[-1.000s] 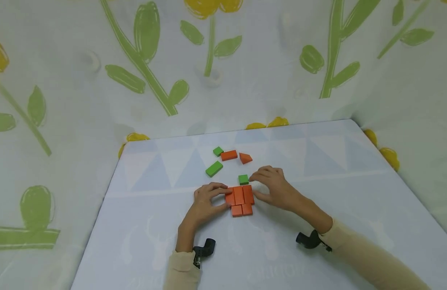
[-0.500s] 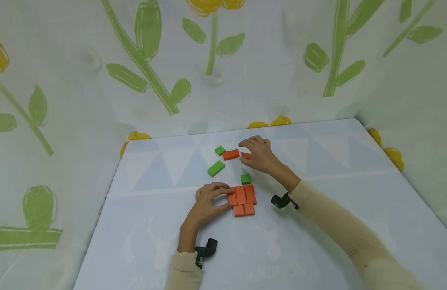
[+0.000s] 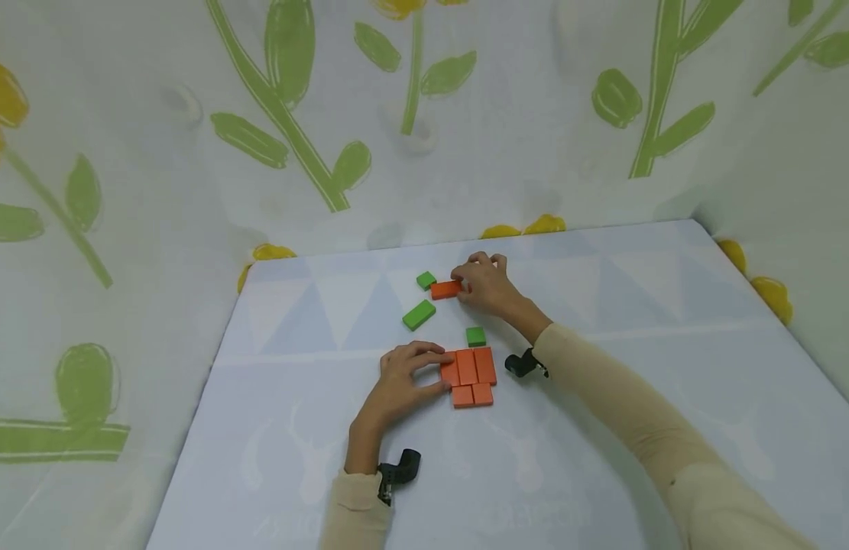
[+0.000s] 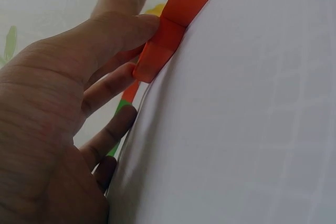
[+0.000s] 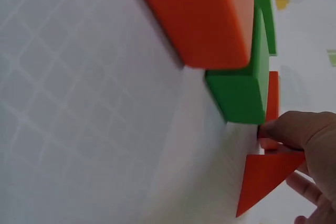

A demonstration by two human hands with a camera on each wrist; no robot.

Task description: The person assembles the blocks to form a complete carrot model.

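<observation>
Orange wooden building blocks lie together on the table: three longer blocks (image 3: 468, 367) side by side, with two smaller ones (image 3: 472, 395) at their near ends. My left hand (image 3: 400, 380) pinches the leftmost long block (image 3: 449, 371) between thumb and index finger; its other fingers rest toward the table. Farther back, my right hand (image 3: 488, 286) has thumb and fingers around the right end of a loose orange rectangular block (image 3: 445, 290). An orange triangular block (image 5: 265, 179) stands beside that hand in the right wrist view; the hand hides it in the head view.
A small green block (image 3: 475, 336) sits just beyond the orange group. A longer green block (image 3: 419, 315) and another small green one (image 3: 426, 280) lie at the back left of the loose orange block. A flower-patterned curtain (image 3: 465, 168) surrounds the white table (image 3: 280, 428).
My right hand has left the right side of the orange group, moved back past the small green block, and closed at the loose orange block. The left hand has stayed at the group.
</observation>
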